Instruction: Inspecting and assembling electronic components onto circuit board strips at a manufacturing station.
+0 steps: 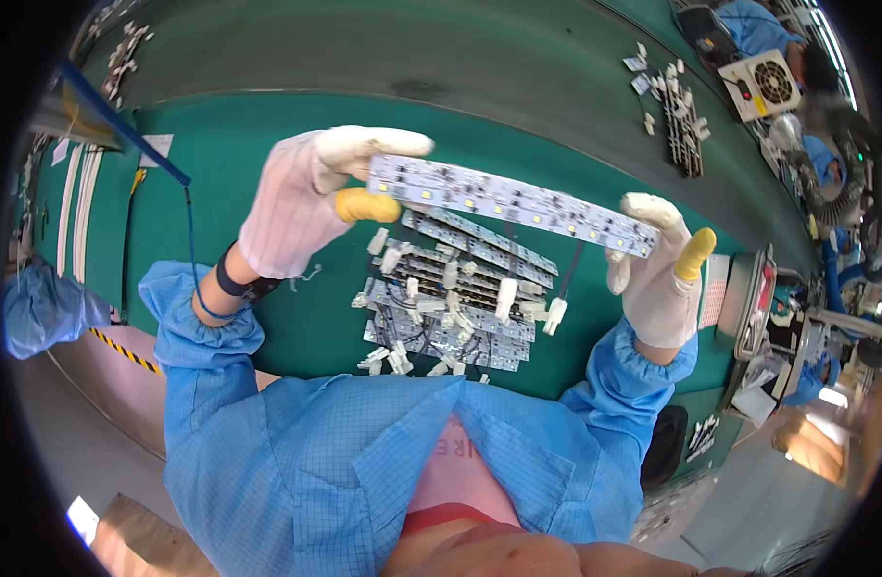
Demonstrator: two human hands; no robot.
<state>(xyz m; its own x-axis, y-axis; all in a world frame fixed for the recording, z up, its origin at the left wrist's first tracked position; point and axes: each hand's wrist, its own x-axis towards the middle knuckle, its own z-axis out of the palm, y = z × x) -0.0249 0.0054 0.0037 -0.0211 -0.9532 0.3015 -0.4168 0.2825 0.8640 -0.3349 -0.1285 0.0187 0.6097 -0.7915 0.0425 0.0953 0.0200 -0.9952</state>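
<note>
Both my hands hold a long LED circuit board (504,204) by its two ends, above the bench; its face with small yellowish LEDs shows. My left hand (326,188), in a white glove with a yellow finger cot, closes on the board's left end. At the other end my right hand (662,260), gloved the same way, grips the board. Two dark cables with white connectors (555,315) hang beneath it. Below lies a pile of similar LED boards (451,317), with many wires and white plugs among them.
The bench carries a green mat (306,327). A blue cord (188,221) runs to my left wrist. Beyond lies a dark belt-like strip (412,62) with a bundle of wired boards (681,125). A fan unit (763,84) stands far right; another person's blue sleeve (47,308) shows at left.
</note>
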